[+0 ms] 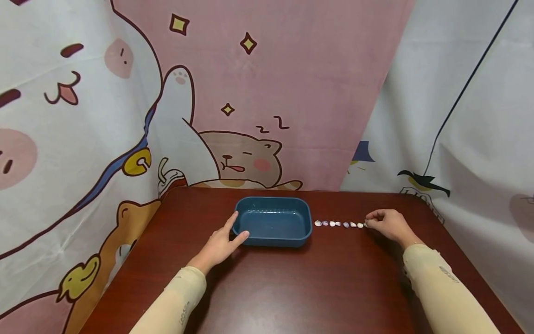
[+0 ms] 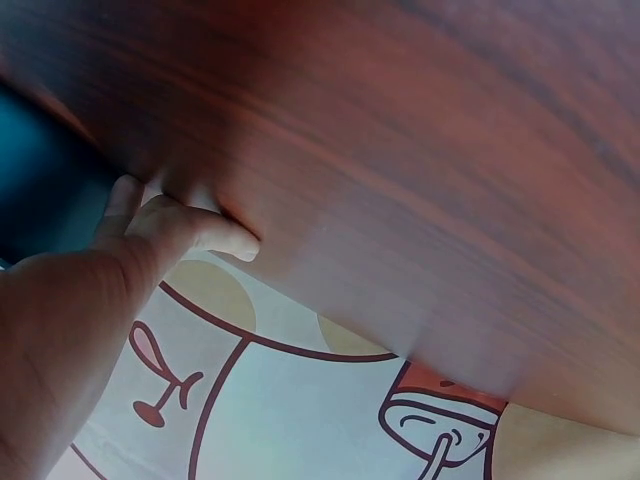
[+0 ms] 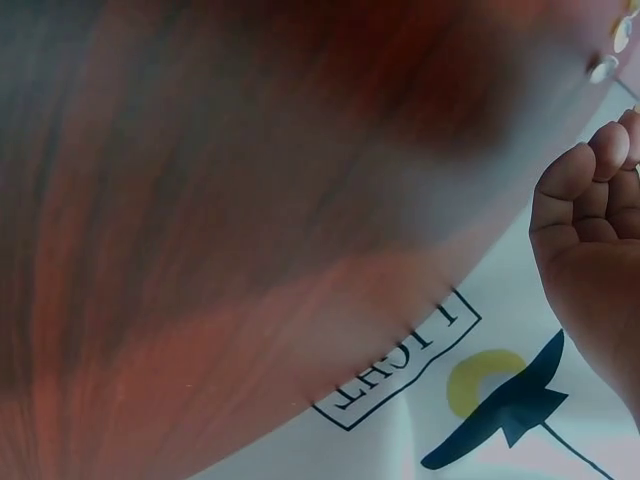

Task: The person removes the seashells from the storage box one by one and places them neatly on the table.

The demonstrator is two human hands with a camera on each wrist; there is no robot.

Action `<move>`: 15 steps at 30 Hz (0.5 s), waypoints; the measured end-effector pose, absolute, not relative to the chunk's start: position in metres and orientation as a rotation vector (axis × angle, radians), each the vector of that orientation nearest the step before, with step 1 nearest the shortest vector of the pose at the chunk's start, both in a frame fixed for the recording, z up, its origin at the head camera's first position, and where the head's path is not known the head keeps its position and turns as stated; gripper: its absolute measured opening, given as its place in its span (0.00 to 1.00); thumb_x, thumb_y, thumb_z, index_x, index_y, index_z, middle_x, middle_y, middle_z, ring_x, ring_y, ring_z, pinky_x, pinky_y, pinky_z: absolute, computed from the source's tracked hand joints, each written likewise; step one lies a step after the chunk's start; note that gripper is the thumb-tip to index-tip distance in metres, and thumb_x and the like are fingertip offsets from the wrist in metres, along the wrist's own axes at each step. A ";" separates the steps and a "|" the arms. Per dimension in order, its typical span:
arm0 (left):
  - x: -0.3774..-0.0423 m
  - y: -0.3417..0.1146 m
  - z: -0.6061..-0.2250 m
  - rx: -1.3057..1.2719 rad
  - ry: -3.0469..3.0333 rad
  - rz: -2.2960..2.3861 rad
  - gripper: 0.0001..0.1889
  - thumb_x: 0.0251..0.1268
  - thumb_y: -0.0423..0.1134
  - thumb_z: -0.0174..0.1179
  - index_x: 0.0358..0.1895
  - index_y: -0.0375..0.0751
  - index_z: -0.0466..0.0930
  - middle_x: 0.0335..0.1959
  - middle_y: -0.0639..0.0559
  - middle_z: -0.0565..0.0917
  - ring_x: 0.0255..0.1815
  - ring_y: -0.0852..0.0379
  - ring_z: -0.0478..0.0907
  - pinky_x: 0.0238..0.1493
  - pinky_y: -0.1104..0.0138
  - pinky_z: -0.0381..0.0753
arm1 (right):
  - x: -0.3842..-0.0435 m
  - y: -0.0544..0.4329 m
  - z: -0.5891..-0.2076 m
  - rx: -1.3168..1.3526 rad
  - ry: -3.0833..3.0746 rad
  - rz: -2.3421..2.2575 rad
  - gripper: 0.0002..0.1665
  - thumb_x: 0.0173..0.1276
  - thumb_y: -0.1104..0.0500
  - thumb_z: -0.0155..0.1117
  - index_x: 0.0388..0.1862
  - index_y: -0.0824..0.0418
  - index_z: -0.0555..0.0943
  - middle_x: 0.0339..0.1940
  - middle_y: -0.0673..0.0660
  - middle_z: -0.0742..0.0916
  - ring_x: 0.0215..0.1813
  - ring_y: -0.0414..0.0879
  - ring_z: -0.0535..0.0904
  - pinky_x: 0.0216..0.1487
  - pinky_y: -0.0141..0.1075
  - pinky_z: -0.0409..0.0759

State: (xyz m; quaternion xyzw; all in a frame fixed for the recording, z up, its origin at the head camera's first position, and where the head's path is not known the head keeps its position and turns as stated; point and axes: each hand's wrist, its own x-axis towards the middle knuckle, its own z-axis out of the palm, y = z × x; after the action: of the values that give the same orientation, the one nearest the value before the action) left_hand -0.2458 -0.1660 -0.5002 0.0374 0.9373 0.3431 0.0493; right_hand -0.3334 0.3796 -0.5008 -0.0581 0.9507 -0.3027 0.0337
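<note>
A dark blue rectangular baking dish (image 1: 271, 241) stands on the table. My left hand (image 1: 219, 246) rests at its left end, fingers fairly straight and spread, thumb over the near left corner. The left wrist view shows the same hand (image 2: 150, 235) against the dish's side (image 2: 50, 180). To the right of the dish runs a straight row of several small seashells (image 1: 346, 225), white and purplish. At the row's right end my right hand (image 1: 388, 225) pinches a small seashell (image 1: 365, 225) between thumb and fingertips, mostly hidden by them. In the right wrist view its fingers are curled.
The dark red-brown wooden table (image 1: 292, 287) has its far edge close behind the dish and the row. A cloth backdrop (image 1: 313, 93) with cartoon animals hangs behind it and at both sides.
</note>
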 end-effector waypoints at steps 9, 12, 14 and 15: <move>-0.246 -0.167 -0.500 0.124 2.860 1.047 0.48 0.75 0.72 0.55 0.89 0.61 0.45 0.86 0.39 0.64 0.82 0.30 0.67 0.76 0.30 0.67 | -0.333 0.391 -0.507 -0.141 2.944 -0.914 0.22 0.75 0.49 0.70 0.55 0.65 0.87 0.45 0.60 0.90 0.42 0.49 0.79 0.41 0.38 0.78; -0.246 -0.167 -0.500 0.128 2.862 1.049 0.48 0.75 0.72 0.55 0.89 0.62 0.45 0.85 0.39 0.64 0.82 0.30 0.67 0.76 0.30 0.67 | -0.332 0.397 -0.507 -0.114 2.970 -0.891 0.23 0.75 0.49 0.69 0.55 0.67 0.87 0.46 0.63 0.90 0.43 0.51 0.80 0.42 0.38 0.79; -0.247 -0.167 -0.501 0.131 2.866 1.048 0.48 0.74 0.72 0.55 0.89 0.61 0.46 0.85 0.39 0.64 0.81 0.30 0.67 0.76 0.30 0.67 | -0.331 0.401 -0.509 -0.086 2.974 -0.882 0.23 0.75 0.49 0.69 0.55 0.67 0.86 0.49 0.66 0.90 0.44 0.53 0.80 0.43 0.39 0.80; -0.247 -0.167 -0.501 0.132 2.867 1.047 0.49 0.74 0.73 0.55 0.89 0.61 0.46 0.85 0.39 0.64 0.81 0.30 0.68 0.76 0.30 0.67 | -0.331 0.403 -0.510 -0.073 2.974 -0.879 0.24 0.75 0.49 0.68 0.56 0.68 0.86 0.50 0.67 0.89 0.45 0.54 0.80 0.44 0.41 0.80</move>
State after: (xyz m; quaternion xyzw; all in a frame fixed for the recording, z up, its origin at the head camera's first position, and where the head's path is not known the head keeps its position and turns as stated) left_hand -0.2470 -0.1668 -0.5010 0.0431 0.9376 0.3424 0.0433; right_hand -0.3309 0.4027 -0.5099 -0.0236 0.9585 -0.2834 0.0195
